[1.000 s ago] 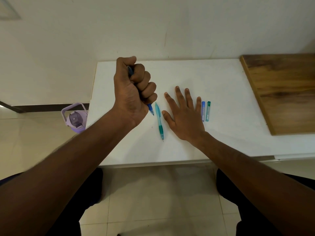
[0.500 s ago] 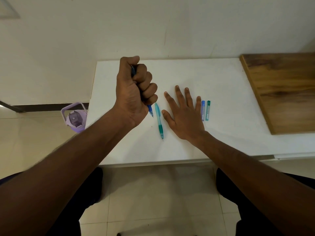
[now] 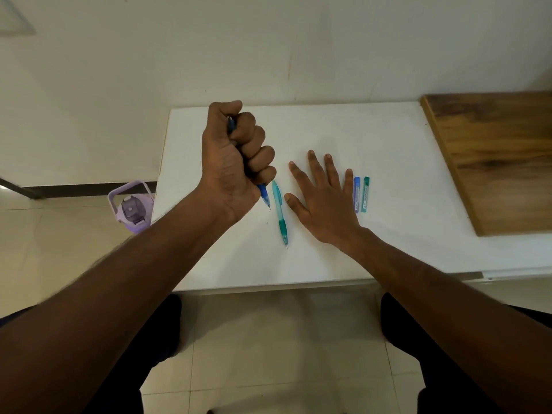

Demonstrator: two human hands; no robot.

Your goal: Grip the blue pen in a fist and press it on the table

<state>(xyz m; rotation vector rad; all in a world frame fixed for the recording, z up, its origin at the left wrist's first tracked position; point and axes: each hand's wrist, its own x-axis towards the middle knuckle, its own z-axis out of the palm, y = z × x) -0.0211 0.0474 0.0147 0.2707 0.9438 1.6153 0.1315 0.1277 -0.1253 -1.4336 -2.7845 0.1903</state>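
Two hands differ: the left hand (image 3: 236, 162) fists a blue pencil (image 3: 264, 195) whose fine tip could snap on the counter (image 3: 388, 138), while the right hand (image 3: 324, 198) lies flat.

I see a blue pencil (image 3: 264, 196) wrapped in the fist of my left hand (image 3: 236, 162). It stands steeply, its top peeking out by the thumb, its blue grip and fine metal tip poking out below the little finger, tip pointing down and just above the table. A teal pencil (image 3: 280, 211) lies flat just right of it, translucent barrel away from me, darker grip and tip toward me. My right hand (image 3: 324, 201) rests flat beside the teal pencil, fingers spread.
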